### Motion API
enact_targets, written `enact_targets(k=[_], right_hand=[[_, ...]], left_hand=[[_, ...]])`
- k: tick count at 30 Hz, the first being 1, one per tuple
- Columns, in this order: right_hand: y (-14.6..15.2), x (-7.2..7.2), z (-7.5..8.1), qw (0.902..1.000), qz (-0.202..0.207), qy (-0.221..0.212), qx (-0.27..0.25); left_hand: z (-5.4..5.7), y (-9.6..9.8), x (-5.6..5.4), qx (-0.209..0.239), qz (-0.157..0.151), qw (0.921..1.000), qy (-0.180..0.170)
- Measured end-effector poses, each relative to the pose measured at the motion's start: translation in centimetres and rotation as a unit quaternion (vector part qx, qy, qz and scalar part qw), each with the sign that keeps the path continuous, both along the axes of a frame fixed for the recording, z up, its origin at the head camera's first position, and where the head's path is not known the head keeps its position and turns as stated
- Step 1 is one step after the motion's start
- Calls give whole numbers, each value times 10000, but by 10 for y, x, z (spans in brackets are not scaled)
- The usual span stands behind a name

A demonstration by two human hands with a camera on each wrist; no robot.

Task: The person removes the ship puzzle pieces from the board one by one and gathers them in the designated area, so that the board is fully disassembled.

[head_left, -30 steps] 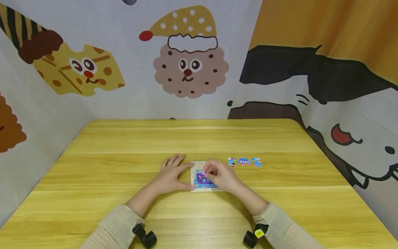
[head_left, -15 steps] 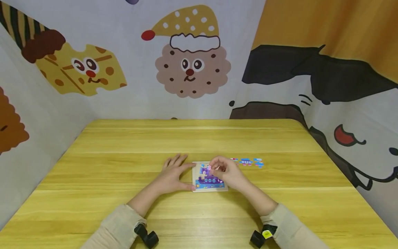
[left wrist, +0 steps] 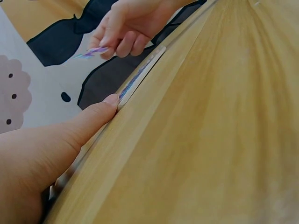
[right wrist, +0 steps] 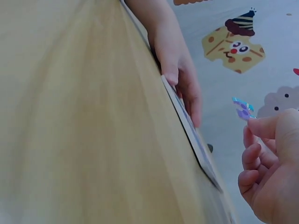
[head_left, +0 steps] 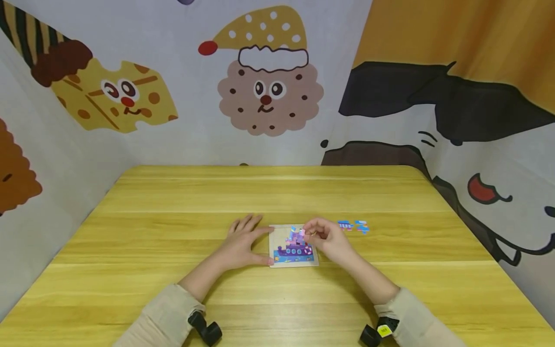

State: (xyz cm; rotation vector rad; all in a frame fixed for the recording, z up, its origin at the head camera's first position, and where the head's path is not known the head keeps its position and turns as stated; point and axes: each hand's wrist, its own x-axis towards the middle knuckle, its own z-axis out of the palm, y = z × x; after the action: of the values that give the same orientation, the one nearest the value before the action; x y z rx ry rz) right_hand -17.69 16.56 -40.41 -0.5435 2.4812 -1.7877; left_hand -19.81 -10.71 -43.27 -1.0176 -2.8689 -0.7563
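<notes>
A square jigsaw puzzle board [head_left: 277,237] with a pale frame lies on the table. Its lower part shows a purple ship on a blue sea strip [head_left: 295,259]. My left hand [head_left: 240,248] rests at the board's left side, with the thumb and index finger spread against its edge. Over the board's upper right, my right hand [head_left: 331,243] pinches a puzzle piece [right wrist: 244,111] of purple and light blue between thumb and index finger. Both wrist views show this piece raised above the board, which lies flat.
Loose puzzle pieces lie right of the board: a blue one with white marks [head_left: 345,225] and another blue one [head_left: 362,226] beside it. My right hand hides the place just left of them. A cartoon-printed cloth [head_left: 173,149] hangs behind the table.
My right hand has lifted and moved rightward with the puzzle piece, uncovering more of the ship and covering the nearest loose piece. My left hand stays at the board's edge.
</notes>
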Motion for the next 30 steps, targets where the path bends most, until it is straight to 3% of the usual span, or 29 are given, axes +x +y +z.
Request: enact_targets(k=[14, 30], right_hand=[[41, 4, -3, 9995, -280, -131, 72], [56, 1, -6, 9957, -619, -245, 651]], left_hand=[[0, 0, 1, 58, -18, 10000, -29], [-4, -1, -2, 58, -19, 10000, -52]])
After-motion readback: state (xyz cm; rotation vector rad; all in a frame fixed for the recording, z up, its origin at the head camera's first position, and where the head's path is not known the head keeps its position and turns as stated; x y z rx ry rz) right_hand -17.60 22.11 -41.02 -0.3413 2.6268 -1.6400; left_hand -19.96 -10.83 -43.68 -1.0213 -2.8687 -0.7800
